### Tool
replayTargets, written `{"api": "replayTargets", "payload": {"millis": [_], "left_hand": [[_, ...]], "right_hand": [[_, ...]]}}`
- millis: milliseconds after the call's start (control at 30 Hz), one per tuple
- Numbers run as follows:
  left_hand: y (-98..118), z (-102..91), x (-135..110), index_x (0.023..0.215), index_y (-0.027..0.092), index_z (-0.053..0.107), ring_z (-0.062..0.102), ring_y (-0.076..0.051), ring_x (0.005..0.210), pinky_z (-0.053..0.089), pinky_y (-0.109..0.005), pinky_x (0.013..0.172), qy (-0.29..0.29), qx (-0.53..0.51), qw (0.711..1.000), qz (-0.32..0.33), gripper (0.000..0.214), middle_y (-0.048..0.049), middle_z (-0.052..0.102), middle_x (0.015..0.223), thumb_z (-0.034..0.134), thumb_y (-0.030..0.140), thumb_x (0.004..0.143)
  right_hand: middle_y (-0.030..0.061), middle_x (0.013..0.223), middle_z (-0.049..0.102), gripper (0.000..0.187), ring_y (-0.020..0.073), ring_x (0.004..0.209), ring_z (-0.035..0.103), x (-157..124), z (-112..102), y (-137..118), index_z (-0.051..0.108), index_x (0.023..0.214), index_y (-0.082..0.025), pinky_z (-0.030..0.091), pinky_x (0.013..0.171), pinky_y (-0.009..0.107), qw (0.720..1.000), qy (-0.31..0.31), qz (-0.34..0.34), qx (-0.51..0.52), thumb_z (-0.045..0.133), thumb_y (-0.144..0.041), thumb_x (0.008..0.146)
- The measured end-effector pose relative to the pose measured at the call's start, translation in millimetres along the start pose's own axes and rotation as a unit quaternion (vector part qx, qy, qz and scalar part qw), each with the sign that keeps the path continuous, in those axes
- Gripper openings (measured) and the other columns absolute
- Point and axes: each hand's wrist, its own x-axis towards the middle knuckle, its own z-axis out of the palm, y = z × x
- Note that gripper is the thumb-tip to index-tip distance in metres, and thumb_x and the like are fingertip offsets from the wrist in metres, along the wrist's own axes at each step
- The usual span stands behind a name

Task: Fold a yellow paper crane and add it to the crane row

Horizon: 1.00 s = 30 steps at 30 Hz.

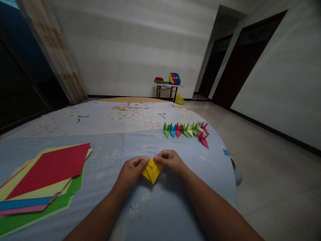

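Between my two hands is a folded piece of yellow origami paper (153,171), its pointed end toward me and creases showing on its upper face. My left hand (132,170) pinches its left upper edge between thumb and fingers. At the right upper edge, my right hand (172,161) grips the same paper, thumb on top. The fingertips under the paper are hidden. Beyond my right hand, a row of folded paper cranes (185,130) in green, blue, red and pale yellow stands on the cloth, with one red crane (203,139) nearer to me.
A stack of coloured paper sheets (52,167), red on top, lies at the left. Flowered cloth (112,117) covers the round table. By the far wall stands a small table (167,85) with a colourful box (175,78); a yellow bag (179,99) is beside it on the floor.
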Motion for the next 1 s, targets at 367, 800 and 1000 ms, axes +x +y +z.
{"api": "replayTargets", "payload": {"millis": [367, 800, 1000], "left_hand": [[-5, -4.3, 3, 0.084, 0.013, 0.07, 0.063, -0.02, 0.068, 0.047, -0.026, 0.061, 0.002, -0.024, 0.999, -0.024, 0.039, -0.0069, 0.071, 0.075, 0.066, 0.047, 0.067], [-13, -1.6, 5, 0.097, 0.014, 0.064, 0.065, -0.023, 0.083, 0.05, -0.032, 0.074, -0.043, -0.04, 0.998, -0.004, 0.041, -0.008, 0.071, 0.092, 0.072, 0.034, 0.062], [-15, 0.4, 4, 0.097, 0.014, 0.061, 0.064, -0.024, 0.085, 0.05, -0.032, 0.073, -0.022, 0.02, 0.999, 0.027, 0.039, -0.0074, 0.069, 0.093, 0.068, 0.033, 0.064]], "right_hand": [[0.0012, 0.093, 0.064, 0.058, 0.0136, 0.08, 0.06, 0, -4, 1, 0.062, 0.109, -0.023, 0.047, 0.075, 0.028, 0.997, -0.061, -0.041, 0.009, 0.078, -0.034, 0.054], [0.0015, 0.07, 0.063, 0.035, 0.0103, 0.061, 0.054, 0, -1, 3, 0.068, 0.085, -0.015, 0.041, 0.057, 0.021, 0.996, 0.004, -0.052, -0.074, 0.062, -0.046, 0.072], [-0.0011, 0.062, 0.058, 0.037, 0.0086, 0.054, 0.049, 0, 0, 3, 0.064, 0.075, -0.014, 0.038, 0.052, 0.02, 0.994, 0.03, -0.052, -0.096, 0.061, -0.05, 0.071]]}}
